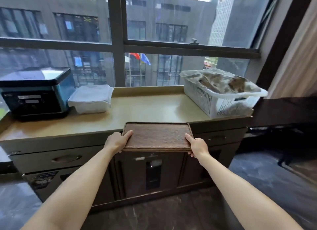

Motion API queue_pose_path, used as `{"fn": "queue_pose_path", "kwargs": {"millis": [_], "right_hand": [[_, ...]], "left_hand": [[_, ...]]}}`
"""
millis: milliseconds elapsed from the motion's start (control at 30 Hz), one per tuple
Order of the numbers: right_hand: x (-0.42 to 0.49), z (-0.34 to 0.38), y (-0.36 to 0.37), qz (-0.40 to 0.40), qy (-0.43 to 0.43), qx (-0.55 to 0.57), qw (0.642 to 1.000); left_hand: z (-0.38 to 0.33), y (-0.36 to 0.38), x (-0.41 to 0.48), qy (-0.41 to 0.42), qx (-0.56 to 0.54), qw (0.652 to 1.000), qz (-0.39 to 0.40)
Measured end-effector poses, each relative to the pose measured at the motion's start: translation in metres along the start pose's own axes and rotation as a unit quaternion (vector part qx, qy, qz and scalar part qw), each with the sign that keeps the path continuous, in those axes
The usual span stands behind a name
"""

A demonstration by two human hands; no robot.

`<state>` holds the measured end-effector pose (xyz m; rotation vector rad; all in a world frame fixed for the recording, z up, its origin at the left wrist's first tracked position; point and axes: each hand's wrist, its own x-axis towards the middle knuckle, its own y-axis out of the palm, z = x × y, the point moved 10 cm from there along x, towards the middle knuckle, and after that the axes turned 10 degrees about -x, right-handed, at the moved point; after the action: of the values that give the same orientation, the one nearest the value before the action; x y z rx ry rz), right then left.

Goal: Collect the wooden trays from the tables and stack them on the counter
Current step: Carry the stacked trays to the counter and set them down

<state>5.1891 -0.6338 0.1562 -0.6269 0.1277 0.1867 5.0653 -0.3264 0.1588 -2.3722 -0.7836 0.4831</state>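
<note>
A dark brown wooden tray [157,136] is held flat in both hands, its far edge reaching just over the front edge of the counter [145,107]. My left hand [117,141] grips the tray's left side with the thumb on top. My right hand [197,144] grips the right side the same way. The tray carries nothing. No other wooden tray shows on the tan counter top.
A black and blue appliance [36,92] stands at the counter's left end, with a white lidded box [91,99] beside it. A white plastic basket [221,95] of cloths sits at the right end. A large window rises behind. Cabinet doors and drawers lie below.
</note>
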Motion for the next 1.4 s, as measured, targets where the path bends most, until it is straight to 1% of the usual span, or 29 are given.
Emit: {"fn": "queue_pose_path", "kwargs": {"millis": [133, 200, 300, 367, 533, 633, 833, 1033, 1267, 1400], "right_hand": [[0.097, 0.043, -0.003, 0.016, -0.026, 0.007, 1.000], [0.137, 0.060, 0.004, 0.031, -0.039, 0.005, 0.999], [0.192, 0.077, 0.030, 0.072, -0.060, -0.018, 0.995], [0.229, 0.083, 0.050, 0.085, -0.067, -0.040, 0.993], [0.315, 0.095, 0.101, 0.090, -0.052, -0.058, 0.993], [0.367, 0.111, 0.128, 0.084, -0.038, -0.077, 0.993], [0.445, 0.142, 0.186, 0.109, -0.021, -0.115, 0.987], [0.507, 0.155, 0.214, 0.116, 0.001, -0.135, 0.984], [0.567, 0.163, 0.233, 0.138, -0.007, -0.174, 0.975], [0.595, 0.166, 0.239, 0.142, -0.020, -0.210, 0.967]], "left_hand": [[-0.035, 0.002, 0.073, -0.014, -0.031, 0.999, -0.038], [-0.046, 0.001, 0.102, -0.024, -0.028, 0.998, -0.053], [-0.046, 0.004, 0.148, -0.044, -0.018, 0.997, -0.059], [-0.037, 0.010, 0.183, -0.060, -0.033, 0.996, -0.052], [-0.028, 0.020, 0.283, -0.068, -0.037, 0.996, -0.045], [-0.024, 0.020, 0.347, -0.072, -0.020, 0.996, -0.041], [-0.014, 0.014, 0.451, -0.096, -0.016, 0.995, -0.025], [-0.009, 0.029, 0.519, -0.094, 0.009, 0.995, -0.011], [-0.009, 0.043, 0.568, -0.101, 0.042, 0.994, -0.032], [-0.012, 0.050, 0.587, -0.114, 0.062, 0.991, -0.027]]}}
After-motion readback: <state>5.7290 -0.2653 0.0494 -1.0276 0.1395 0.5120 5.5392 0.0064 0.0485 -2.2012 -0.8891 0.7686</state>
